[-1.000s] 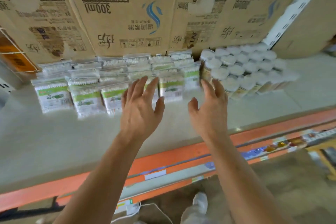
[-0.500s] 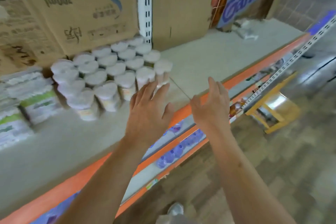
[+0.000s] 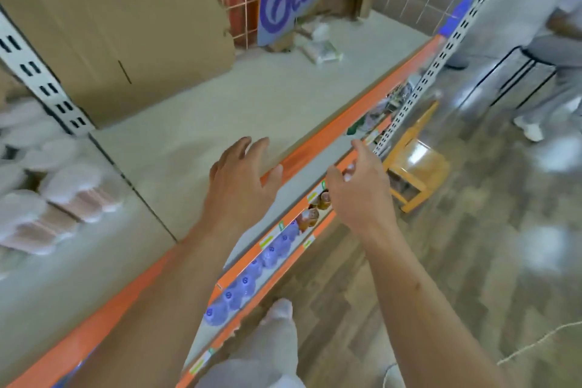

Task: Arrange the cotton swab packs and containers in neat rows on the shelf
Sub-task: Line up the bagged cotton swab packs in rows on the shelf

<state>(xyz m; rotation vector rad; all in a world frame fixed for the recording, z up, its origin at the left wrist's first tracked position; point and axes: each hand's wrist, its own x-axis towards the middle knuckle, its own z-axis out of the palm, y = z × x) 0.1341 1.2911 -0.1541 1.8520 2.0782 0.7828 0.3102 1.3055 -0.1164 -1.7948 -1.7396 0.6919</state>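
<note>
White-lidded cotton swab containers (image 3: 59, 186) stand in blurred rows at the far left of the grey shelf (image 3: 195, 123). A few loose swab packs (image 3: 321, 47) lie at the shelf's far right end, below a blue sign. My left hand (image 3: 242, 179) hovers over the shelf's front edge with fingers spread and holds nothing. My right hand (image 3: 359, 189) hangs just past the orange shelf rail (image 3: 340, 132), fingers loosely bent, empty. Both hands are well apart from the containers and the packs.
Cardboard boxes (image 3: 119, 25) line the shelf's back, with a white slotted upright (image 3: 41, 79) in front. A lower shelf holds blue-capped bottles (image 3: 252, 274). A wooden stool (image 3: 415, 164) stands on the floor at right. Another person (image 3: 560, 41) sits on a black stool beyond.
The view has swung to the right along the shelf, from the swab packs past the containers. Both hands have drawn back from the stock to the shelf's front edge, still empty.
</note>
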